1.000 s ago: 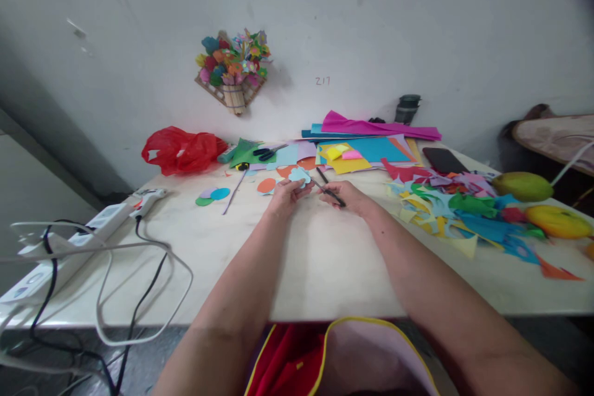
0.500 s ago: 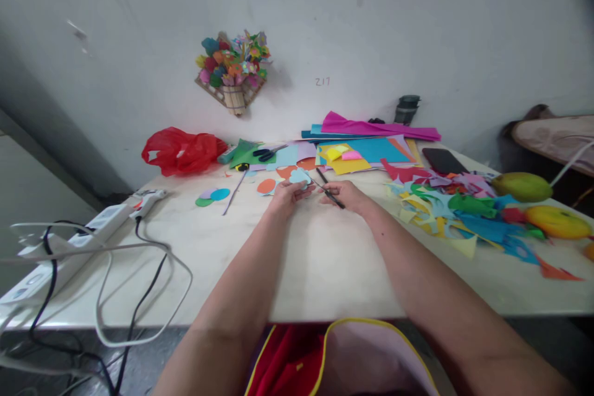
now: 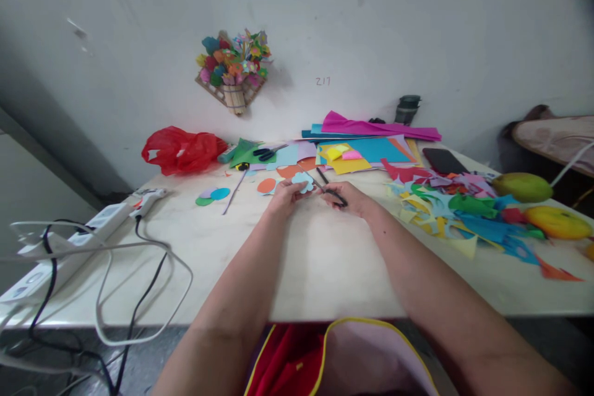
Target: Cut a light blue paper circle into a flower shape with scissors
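Observation:
My left hand [image 3: 288,195] pinches a light blue paper flower [image 3: 301,182] with a scalloped edge, above the middle of the table. In my right hand [image 3: 347,198] is a pair of scissors [image 3: 335,197] with black handles, its blades pointing at the flower's right edge. Whether the blades touch the paper I cannot tell. Just behind lie orange paper pieces [image 3: 288,171] and a dark stick-like item [image 3: 322,176]. To the left of my left hand an orange paper circle [image 3: 266,185] lies flat on the table.
Colored paper scraps [image 3: 445,204] and mangoes [image 3: 557,221] cover the right side. Paper sheets [image 3: 371,150], a phone [image 3: 444,161], spare scissors [image 3: 265,153] and a red plastic bag [image 3: 183,150] lie toward the back. Paper circles [image 3: 219,194] and a power strip [image 3: 99,223] with cables are at left.
The scissors have turned slightly in my right hand, and their handles look more spread. The flower has turned a little in my left hand, showing more of its scalloped outline.

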